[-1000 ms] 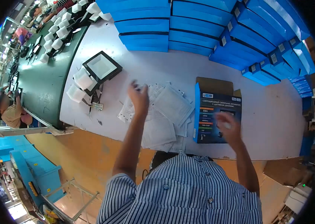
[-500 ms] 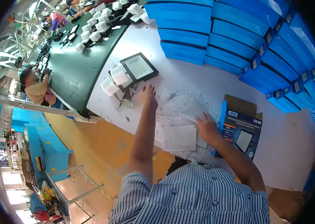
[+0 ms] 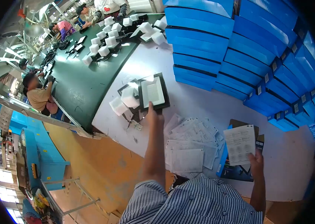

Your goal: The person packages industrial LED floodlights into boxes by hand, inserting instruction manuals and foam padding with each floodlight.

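My left hand (image 3: 154, 115) is at the near edge of a black-framed floodlight (image 3: 153, 92), its fingers closed on the frame with one finger over the pale panel. White foam blocks (image 3: 129, 98) and another dark-framed lamp lie just left of it. My right hand (image 3: 256, 159) grips a printed leaflet (image 3: 240, 145) by its lower right corner, above an open blue and black box (image 3: 232, 171). Between my hands, loose piles of printed sheets (image 3: 187, 159) are spread on the white table (image 3: 284, 149).
Tall stacks of blue boxes (image 3: 202, 46) line the table's far right side. A green work surface (image 3: 77, 78) at the left carries lamps and foam blocks (image 3: 111, 41). A seated person (image 3: 38, 98) and other people are beyond it.
My left hand has moved onto the floodlight, which now sits turned and closer to me. My right hand has moved right from the sheets and now holds a leaflet over the box.
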### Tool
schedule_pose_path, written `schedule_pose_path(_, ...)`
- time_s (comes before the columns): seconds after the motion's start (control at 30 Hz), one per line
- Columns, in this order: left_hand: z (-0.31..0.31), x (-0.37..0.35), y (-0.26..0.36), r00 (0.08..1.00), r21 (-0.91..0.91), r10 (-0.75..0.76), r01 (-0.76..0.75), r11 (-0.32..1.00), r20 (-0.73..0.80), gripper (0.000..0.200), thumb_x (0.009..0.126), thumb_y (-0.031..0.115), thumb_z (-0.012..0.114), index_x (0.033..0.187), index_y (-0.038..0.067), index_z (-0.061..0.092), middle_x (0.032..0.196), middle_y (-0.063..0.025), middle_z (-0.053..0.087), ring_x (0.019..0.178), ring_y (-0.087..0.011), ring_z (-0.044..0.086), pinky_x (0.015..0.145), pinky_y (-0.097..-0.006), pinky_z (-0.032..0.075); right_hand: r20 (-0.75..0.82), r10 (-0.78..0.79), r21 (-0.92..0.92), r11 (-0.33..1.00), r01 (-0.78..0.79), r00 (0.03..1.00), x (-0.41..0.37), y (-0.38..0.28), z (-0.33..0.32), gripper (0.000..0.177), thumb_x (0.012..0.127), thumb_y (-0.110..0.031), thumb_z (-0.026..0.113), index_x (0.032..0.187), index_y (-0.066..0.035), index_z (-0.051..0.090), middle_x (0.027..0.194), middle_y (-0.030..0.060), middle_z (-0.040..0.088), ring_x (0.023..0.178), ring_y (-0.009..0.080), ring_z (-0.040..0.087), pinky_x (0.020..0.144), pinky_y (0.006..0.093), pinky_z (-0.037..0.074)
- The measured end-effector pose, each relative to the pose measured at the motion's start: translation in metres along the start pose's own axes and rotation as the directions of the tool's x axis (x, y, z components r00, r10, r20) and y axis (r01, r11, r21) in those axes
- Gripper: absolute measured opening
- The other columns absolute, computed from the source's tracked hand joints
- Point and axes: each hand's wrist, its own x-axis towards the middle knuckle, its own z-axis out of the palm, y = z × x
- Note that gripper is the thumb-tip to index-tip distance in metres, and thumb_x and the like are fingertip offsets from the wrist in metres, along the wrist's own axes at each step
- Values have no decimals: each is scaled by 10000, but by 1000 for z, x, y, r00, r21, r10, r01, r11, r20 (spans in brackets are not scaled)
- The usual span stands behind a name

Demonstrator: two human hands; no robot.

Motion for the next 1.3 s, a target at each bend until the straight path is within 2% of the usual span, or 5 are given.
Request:
schedule_pose_path(0.27,22,-195,59,876,383,-453,365,849,168,587,848,397,526,1247,0,361,1178,-130,499,1074,-278,505,912,-423,418,65,-81,-104,991,88,995,15,-38,-72,326,840,-86,458,1139,39,499,1008,78,592,898,140,538,818,267,410)
schedule_pose_path(0.33,12,-215,32,874,589,-452,272,761,181,493,850,348,515,1181,-4,419,1135,-135,518,996,-235,542,825,-363,464,294,-75,-273,949,159,953,20,-56,-69,289,835,-108,468,1075,40,532,883,120,619,798,148,564,734,276,432)
schedule_pose_path(0.4,11,-239,13,708,724,-268,-481,495,654,338,797,270,591,990,-1,528,935,-99,589,809,-155,568,678,-283,471,471,-30,-440,858,265,881,16,-85,-59,259,836,-127,467,1038,4,564,765,173,601,701,187,581,650,309,441)
schedule_pose_path(0.77,43,-291,-11,618,656,-629,232,718,471,638,722,241,717,1217,-49,437,821,-75,597,706,-143,572,610,-252,445,794,-168,-268,765,585,584,-46,-125,-47,308,815,-99,475,1094,22,528,625,215,580,494,313,586,479,356,491)
schedule_pose_path(1.3,47,-276,-12,162,540,-534,4,841,830,559,507,360,823,911,9,662,833,-78,567,736,-192,471,706,-330,344,815,-222,-65,883,466,535,-66,-118,-60,552,765,-168,637,1258,-46,422,1027,174,601,789,270,631,666,345,522)
